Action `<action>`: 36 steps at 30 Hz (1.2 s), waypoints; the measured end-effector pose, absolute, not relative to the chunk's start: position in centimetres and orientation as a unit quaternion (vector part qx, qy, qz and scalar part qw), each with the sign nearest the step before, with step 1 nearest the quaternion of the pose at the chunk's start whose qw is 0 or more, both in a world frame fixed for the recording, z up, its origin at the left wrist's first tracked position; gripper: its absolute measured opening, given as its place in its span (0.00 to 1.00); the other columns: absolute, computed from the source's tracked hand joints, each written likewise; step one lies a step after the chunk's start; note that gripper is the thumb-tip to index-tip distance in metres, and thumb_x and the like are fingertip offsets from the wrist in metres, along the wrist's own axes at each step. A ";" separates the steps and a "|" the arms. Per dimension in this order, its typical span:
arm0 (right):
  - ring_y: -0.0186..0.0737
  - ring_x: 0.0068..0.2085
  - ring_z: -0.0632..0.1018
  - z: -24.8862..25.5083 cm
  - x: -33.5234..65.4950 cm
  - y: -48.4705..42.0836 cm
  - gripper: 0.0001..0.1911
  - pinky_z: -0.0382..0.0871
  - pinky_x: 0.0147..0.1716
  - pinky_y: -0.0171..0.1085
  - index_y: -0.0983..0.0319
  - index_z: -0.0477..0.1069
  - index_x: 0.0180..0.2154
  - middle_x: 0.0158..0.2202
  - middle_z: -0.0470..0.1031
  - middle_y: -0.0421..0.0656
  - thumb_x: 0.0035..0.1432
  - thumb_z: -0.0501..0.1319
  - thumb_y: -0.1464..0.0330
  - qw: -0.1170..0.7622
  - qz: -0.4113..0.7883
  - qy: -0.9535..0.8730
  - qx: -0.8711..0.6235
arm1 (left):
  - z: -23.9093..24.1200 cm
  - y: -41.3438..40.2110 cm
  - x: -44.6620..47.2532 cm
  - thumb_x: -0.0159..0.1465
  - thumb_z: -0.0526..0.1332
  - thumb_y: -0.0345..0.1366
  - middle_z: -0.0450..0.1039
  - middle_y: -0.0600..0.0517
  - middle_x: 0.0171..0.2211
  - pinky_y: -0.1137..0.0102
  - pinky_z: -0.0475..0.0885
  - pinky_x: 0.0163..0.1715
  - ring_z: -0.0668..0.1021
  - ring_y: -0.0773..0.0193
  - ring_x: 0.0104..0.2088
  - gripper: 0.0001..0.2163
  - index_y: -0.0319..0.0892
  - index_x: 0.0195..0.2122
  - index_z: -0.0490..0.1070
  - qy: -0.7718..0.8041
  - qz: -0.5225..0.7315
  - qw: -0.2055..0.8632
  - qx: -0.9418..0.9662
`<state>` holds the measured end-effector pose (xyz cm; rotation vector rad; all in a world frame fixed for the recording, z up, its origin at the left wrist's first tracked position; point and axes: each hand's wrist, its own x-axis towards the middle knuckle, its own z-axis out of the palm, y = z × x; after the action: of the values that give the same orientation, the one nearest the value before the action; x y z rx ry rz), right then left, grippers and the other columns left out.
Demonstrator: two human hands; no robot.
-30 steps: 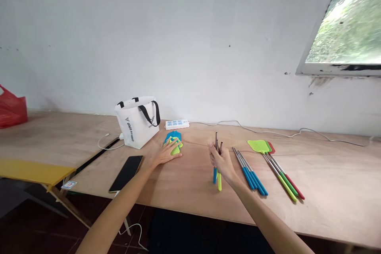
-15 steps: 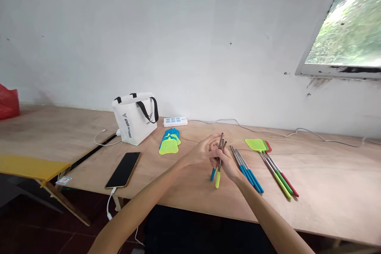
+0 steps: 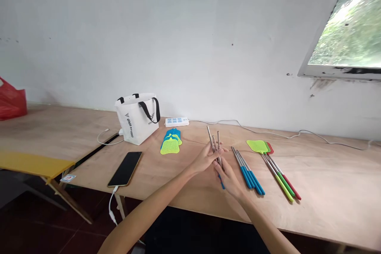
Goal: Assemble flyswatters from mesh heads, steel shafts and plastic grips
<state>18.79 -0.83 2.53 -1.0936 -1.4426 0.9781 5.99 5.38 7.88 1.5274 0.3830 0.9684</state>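
Both my hands are together above the table, closed around a small bundle of fly swatter handles (image 3: pixel 212 139) whose bare metal rods fan out at the top. My left hand (image 3: pixel 205 158) is wrapped round the rods' middle. Just below it, my right hand (image 3: pixel 228 175) grips the bundle lower down, with a blue grip end poking out underneath. The other grip ends are hidden by the fingers. To the right lie several blue-gripped fly swatter handles (image 3: pixel 249 174) without heads. Left of my hands is a pile of loose yellow-green and blue swatter heads (image 3: pixel 170 145).
Fly swatters with heads attached (image 3: pixel 279 174), in yellow-green, green and red, lie at the right. A white tote bag (image 3: pixel 137 121), a power strip (image 3: pixel 176 122) and a plugged-in phone (image 3: pixel 125 169) are to the left. A cable (image 3: pixel 262 131) runs along the wall.
The rods have spread apart at the top and lean more to the left. My left hand has closed around them, and the yellow-green grip end has gone out of sight.
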 end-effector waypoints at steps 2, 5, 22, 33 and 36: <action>0.31 0.20 0.59 3.2 21.0 -0.5 0.22 0.55 0.17 0.30 0.55 0.62 0.44 0.24 0.58 0.30 0.62 0.60 0.46 0.531 0.394 -0.581 -0.474 | 7.4 6.2 5.4 0.66 0.63 0.55 0.77 0.41 0.51 0.63 0.69 0.52 0.79 0.56 0.50 0.25 0.42 0.56 0.64 0.179 0.442 0.578 0.663; 0.29 0.17 0.58 4.2 26.5 0.6 0.22 0.52 0.15 0.29 0.55 0.59 0.42 0.23 0.56 0.29 0.62 0.55 0.43 0.543 0.334 -0.524 -0.565 | 6.0 7.5 4.2 0.67 0.60 0.54 0.76 0.43 0.52 0.62 0.68 0.56 0.77 0.56 0.54 0.22 0.43 0.54 0.66 0.238 0.436 0.537 0.682; 0.48 0.40 0.80 1.2 38.3 0.4 0.29 0.71 0.42 0.41 0.64 0.70 0.54 0.33 0.77 0.44 0.56 0.57 0.54 0.311 0.162 -0.566 -0.746 | -0.1 3.3 10.5 0.63 0.52 0.68 0.37 0.39 0.75 0.46 0.43 0.70 0.45 0.43 0.73 0.48 0.42 0.74 0.41 0.254 0.158 0.194 0.934; 0.43 0.29 0.79 0.4 39.7 -0.2 0.22 0.67 0.31 0.37 0.58 0.73 0.48 0.28 0.77 0.40 0.61 0.52 0.53 0.225 0.134 -0.629 -0.732 | -0.8 2.1 15.6 0.74 0.50 0.49 0.57 0.41 0.70 0.58 0.58 0.67 0.63 0.54 0.69 0.27 0.40 0.69 0.56 0.244 0.235 0.140 0.930; 0.44 0.30 0.79 0.5 39.8 -0.3 0.21 0.67 0.33 0.38 0.58 0.74 0.45 0.28 0.77 0.41 0.63 0.50 0.54 0.224 0.110 -0.627 -0.738 | -0.4 2.3 15.9 0.74 0.52 0.41 0.62 0.45 0.68 0.61 0.64 0.63 0.69 0.56 0.64 0.19 0.44 0.64 0.63 0.239 0.246 0.125 0.931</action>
<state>39.79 -0.28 0.51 -2.0365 -1.7294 0.3024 15.93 2.28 -0.44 2.7121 0.6974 0.7160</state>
